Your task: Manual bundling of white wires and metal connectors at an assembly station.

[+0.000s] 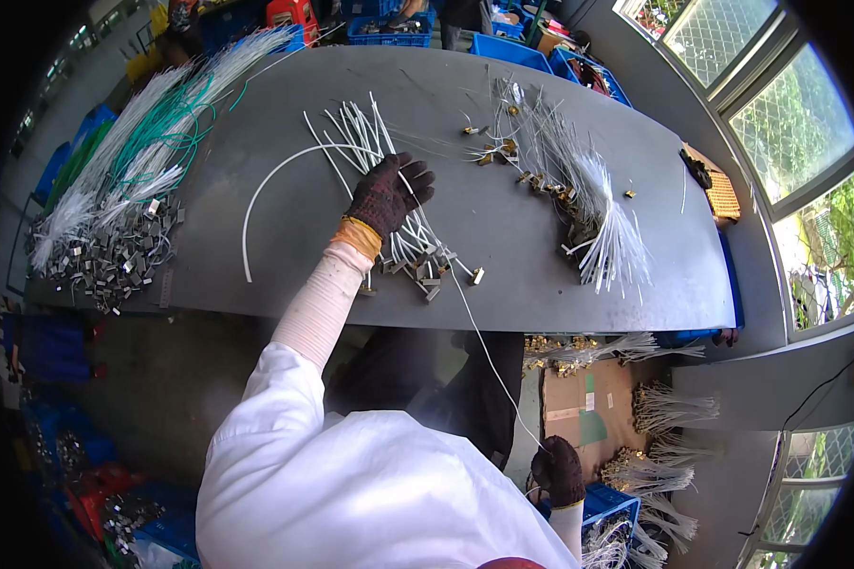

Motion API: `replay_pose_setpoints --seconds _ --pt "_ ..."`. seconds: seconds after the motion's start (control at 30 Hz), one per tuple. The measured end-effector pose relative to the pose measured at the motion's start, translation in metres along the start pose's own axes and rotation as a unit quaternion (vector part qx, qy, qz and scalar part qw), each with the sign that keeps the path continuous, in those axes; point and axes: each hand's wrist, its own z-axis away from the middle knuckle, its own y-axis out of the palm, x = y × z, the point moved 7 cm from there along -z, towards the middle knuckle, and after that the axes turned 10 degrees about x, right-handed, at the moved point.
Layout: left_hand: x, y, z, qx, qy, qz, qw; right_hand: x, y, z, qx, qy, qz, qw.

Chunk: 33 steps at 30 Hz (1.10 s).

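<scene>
My left hand [389, 194], in a dark glove with an orange cuff, lies over the middle of a bundle of white cords [359, 133] on the table, its fingers curved round them. Small metal end pieces [430, 268] cluster at the bundle's near end. One longer cord [277, 182] arcs out to the left. Low at the right, beside my body, my right hand [557, 471], also dark-gloved, is closed on a thin white string [489, 346]. The string runs up over the table edge to the bundle; its upper end is lost among the cords.
The grey table [247, 228] bears a heap of white and green cords [152, 142] with metal ends at left. Another pile of white cords [607, 223] with brass-coloured ends lies at right. A cardboard sheet [593, 408] and a blue crate [607, 503] are near my right hand.
</scene>
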Motion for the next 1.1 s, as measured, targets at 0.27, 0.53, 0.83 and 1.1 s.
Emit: replay_pose_setpoints --seconds 0.27,0.53,0.83,1.1 --pt "0.008 -0.001 0.005 0.024 -0.021 -0.002 0.999 -0.003 -0.001 -0.004 -0.009 -0.002 -0.017 1.000" --pt "0.043 0.059 0.100 0.188 -0.135 -0.080 0.970 -0.032 0.024 -0.068 0.127 -0.001 -0.153 0.980" --pt "0.094 0.032 0.174 0.105 -0.287 0.355 0.883 0.061 0.170 -0.162 0.307 0.022 -0.408 0.860" --pt "0.064 0.038 0.186 0.202 -0.130 -0.334 0.912 0.182 0.225 -0.118 -0.026 -0.605 0.249 0.756"
